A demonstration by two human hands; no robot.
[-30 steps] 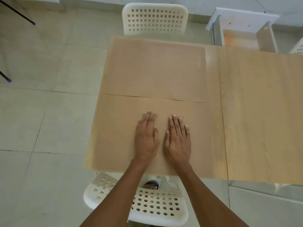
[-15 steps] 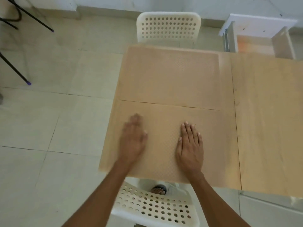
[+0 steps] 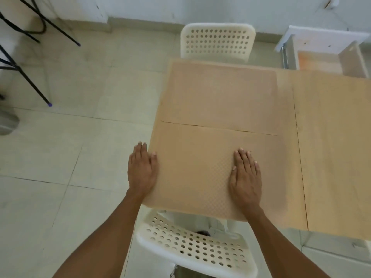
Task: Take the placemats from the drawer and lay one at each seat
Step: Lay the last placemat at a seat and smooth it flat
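While both hands lie flat with fingers straight, the near placemat (image 3: 200,173) sits on the wooden surface (image 3: 331,147), long axis running left to right along the near edge. Right hand (image 3: 246,177) presses on it, left hand (image 3: 141,171) is at its left edge (partly off the surface). A far placemat (image 3: 220,93) lies parallel by the far chair (image 3: 217,42).

Head camera looks steeply down, seemingly close.
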